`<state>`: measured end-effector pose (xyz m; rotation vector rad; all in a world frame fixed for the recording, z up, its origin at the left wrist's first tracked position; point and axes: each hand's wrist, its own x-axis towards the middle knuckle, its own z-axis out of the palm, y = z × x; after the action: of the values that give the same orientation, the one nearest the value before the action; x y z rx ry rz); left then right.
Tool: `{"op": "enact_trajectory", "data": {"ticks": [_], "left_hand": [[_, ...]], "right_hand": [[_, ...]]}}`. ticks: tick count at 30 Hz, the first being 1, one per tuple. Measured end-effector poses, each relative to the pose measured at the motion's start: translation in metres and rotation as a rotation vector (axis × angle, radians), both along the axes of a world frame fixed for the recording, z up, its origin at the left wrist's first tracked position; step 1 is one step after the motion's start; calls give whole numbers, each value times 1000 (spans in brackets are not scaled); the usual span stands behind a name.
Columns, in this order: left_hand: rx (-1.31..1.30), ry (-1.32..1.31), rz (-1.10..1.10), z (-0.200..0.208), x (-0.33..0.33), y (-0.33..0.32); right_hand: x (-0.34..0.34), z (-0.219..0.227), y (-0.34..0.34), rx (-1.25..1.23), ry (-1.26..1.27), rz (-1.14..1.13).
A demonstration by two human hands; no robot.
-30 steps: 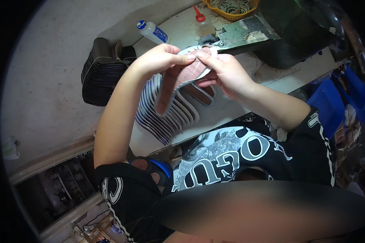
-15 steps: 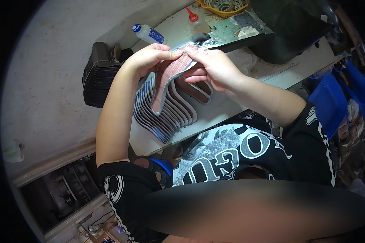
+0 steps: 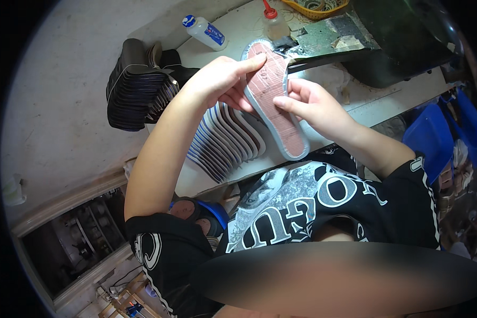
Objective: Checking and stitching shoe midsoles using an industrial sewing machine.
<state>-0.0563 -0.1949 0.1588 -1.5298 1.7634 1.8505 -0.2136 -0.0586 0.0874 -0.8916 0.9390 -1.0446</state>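
Observation:
Above the white table (image 3: 196,183), both my hands hold a pinkish-red insole (image 3: 273,87) with a pale grey rim, its lined and marked face toward me. My left hand (image 3: 229,79) has its thumb on the upper part of that face, its fingers curled behind the left edge. Farther down, my right hand (image 3: 315,103) pinches the right edge, thumb on the face. Whether a second insole lies behind this one, I cannot tell. Just below my left hand, a fanned row of insoles (image 3: 225,143) with grey and blue edges lies on the table.
A banded stack of dark soles (image 3: 135,98) is left of my left wrist. Behind my hands are a white bottle (image 3: 202,33) with a blue cap, a red-tipped squeeze bottle (image 3: 274,25), a yellow basket (image 3: 312,11) and a worn green board (image 3: 328,40). Blue bins (image 3: 432,132) are at right.
The insole has turned from a bent, slanted position to a flatter one with its whole face visible. My right hand has slid down its edge. The second insole end seen below is out of sight.

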Motion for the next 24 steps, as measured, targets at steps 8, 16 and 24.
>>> {"op": "enact_trajectory", "data": {"ticks": [8, 16, 24], "left_hand": [[-8, 66, 66, -6, 5, 0], [-113, 126, 152, -17, 0, -5], [-104, 220, 232, -15, 15, -31]], "right_hand": [[-16, -9, -9, 15, -145, -33], [-25, 6, 13, 237, -170, 78], [-8, 16, -4, 134, -23, -44]]}}
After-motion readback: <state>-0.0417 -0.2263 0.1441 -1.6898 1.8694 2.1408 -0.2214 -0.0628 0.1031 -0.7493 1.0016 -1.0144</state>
